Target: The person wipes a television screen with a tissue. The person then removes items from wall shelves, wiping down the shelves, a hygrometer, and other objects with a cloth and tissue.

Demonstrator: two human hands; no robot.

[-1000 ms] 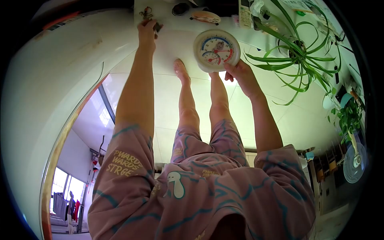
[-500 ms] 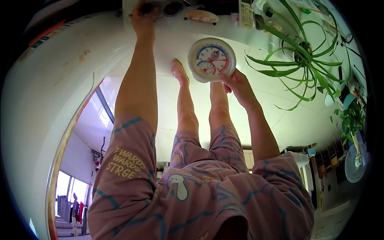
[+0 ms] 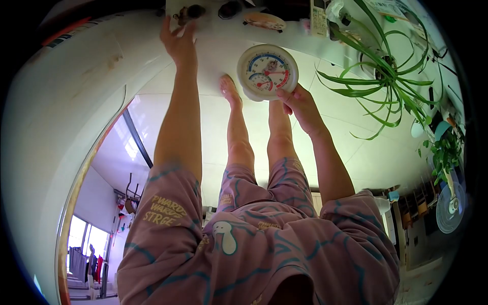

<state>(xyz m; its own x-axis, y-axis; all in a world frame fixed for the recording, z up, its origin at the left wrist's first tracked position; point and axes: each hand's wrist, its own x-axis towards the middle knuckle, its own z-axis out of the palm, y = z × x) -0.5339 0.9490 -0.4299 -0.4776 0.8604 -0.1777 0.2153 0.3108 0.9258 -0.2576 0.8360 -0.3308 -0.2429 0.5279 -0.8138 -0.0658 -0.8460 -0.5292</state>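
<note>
My right hand grips the lower edge of a round white dial thermometer-hygrometer, thumb on its front. Its face has blue and red scale bands, a smaller dial and a small picture, and it faces up toward me. At the top left, my left hand reaches over a white surface with its fingers spread and nothing in them. Just beyond those fingertips is a small dark round object, beside a brownish figure-like item; neither can be made out well.
On the white ledge sit another dark round object and an oval, patterned item. A spider plant spreads its leaves at right. Farther right are a leafy plant and a fan. A wall runs along the left.
My left hand has drawn back from the dark round object, its fingers now apart and the object uncovered. The thermometer-hygrometer stays in my right hand, shifted slightly upward.
</note>
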